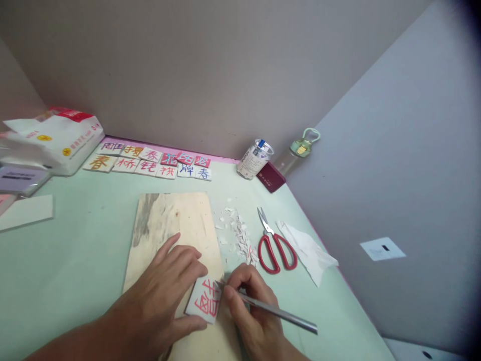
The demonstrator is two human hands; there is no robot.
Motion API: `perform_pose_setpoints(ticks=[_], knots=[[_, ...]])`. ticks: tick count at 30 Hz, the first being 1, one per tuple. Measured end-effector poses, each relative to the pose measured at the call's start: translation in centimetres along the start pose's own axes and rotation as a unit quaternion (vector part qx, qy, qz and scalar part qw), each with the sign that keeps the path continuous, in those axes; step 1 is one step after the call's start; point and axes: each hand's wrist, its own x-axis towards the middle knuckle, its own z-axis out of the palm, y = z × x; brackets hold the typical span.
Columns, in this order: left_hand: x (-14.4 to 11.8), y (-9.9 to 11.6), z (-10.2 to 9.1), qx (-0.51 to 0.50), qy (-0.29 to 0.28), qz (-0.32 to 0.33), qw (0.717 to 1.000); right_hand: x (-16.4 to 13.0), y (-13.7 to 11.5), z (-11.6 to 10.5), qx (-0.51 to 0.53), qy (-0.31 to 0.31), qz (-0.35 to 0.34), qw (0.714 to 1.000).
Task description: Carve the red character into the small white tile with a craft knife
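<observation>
A small white square tile [203, 301] with a red character lies on a wooden board [180, 215]. My left hand [171, 286] grips the tile by its edges between thumb and fingers. In my right hand [253, 306] is a slim silver craft knife [285, 315], held like a pen. Its pointed blade touches the tile's upper right part, by the red strokes. Just beyond my right hand, a heap of pale shavings [242, 235] lies on the green tabletop beside the board.
Red-handled scissors [273, 245] and a white tissue [306, 250] lie at the right. Behind them stand a can [251, 163], a dark red booklet [271, 177] and a bottle [293, 153]. Two rows of character tiles [150, 161] line the back; a tissue pack [63, 140] sits left.
</observation>
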Motion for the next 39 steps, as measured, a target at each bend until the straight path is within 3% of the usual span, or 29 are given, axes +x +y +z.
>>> perform_pose_setpoints(ticks=[15, 19, 24, 30, 35, 39], knots=[[0.2, 0.0, -0.3, 0.001, -0.023, -0.002, 1.000, 0.0, 0.3, 0.6, -0.017, -0.039, 0.006, 0.999], [-0.1, -0.1, 0.0, -0.016, -0.017, -0.009, 1.000, 0.7, -1.6, -0.2, -0.042, -0.063, 0.000, 0.997], [-0.5, -0.2, 0.3, -0.033, -0.023, -0.020, 0.999, 1.6, -4.7, -1.7, -0.077, -0.151, 0.048, 0.984], [-0.6, -0.3, 0.5, -0.044, -0.027, -0.035, 0.998, 1.1, -3.4, -1.2, -0.051, -0.116, 0.065, 0.990], [-0.5, -0.4, 0.2, -0.035, -0.022, -0.023, 0.999, 0.5, -1.2, -0.4, -0.041, -0.079, 0.026, 0.996], [-0.4, -0.4, 0.2, -0.037, -0.028, -0.025, 0.999, 0.7, -1.7, -0.5, -0.032, -0.089, 0.017, 0.995]])
